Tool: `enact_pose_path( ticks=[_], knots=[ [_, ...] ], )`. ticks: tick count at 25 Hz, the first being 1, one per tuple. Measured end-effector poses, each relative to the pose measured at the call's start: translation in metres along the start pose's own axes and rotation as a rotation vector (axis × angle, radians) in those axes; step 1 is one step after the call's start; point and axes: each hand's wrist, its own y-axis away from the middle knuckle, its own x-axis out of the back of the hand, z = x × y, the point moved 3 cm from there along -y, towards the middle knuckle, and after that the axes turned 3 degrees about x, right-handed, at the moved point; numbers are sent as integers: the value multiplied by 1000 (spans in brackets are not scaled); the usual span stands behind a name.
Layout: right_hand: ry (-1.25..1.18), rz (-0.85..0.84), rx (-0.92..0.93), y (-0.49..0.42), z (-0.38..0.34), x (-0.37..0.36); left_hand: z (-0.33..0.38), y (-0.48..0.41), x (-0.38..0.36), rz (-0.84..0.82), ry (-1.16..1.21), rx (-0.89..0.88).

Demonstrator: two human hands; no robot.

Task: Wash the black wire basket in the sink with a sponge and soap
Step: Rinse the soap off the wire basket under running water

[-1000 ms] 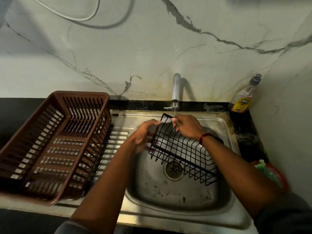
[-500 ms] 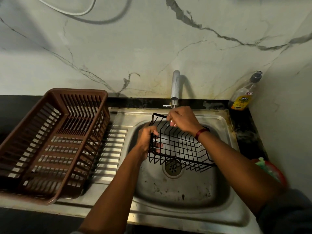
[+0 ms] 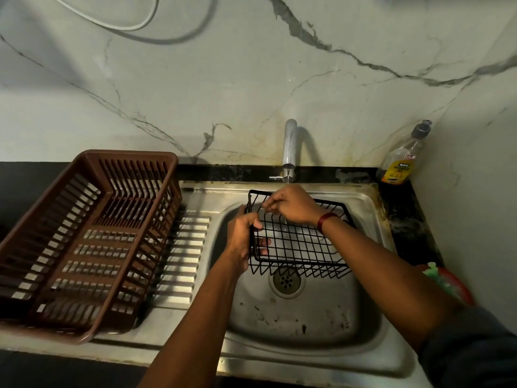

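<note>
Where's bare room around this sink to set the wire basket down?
Free: the ribbed drainboard between the brown rack and sink bowl, the bowl floor nearer than the drain, and inside the rack. Crowded: the right counter, with soap bottle behind, red dish in front.

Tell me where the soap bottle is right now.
In the head view, the soap bottle stands on the dark counter in the far right corner, to the right of the faucet and behind the sink.

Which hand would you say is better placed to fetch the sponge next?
The right hand: the sponge and soap bottle sit on its side, while the left hand grips the wire basket steady.
</note>
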Motion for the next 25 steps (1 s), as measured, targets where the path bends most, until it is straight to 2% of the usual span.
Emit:
enact_pose_path(
  ticks=[2,5,7,10,13,18,22,25],
  knots=[
    [115,-27,-116,7,33,5,3,1,10,25,35,-34],
    [452,18,-303,19,66,23,5,2,20,30,80,-33],
    [522,-12,-215,12,55,21,7,5,19,21,68,-31],
    [345,-80,-45,1,20,8,9,8,17,15,49,-42],
    [92,-51,-65,2,17,3,4,10,28,28,56,-41],
    [297,-264,-81,-1,24,-11,-6,14,33,55,87,-89],
    [161,-135,-118,-7,26,10,-5,14,45,114,137,-53],
    [252,-81,-134,-9,35,25,-5,12,51,116,123,-13]
  ],
)
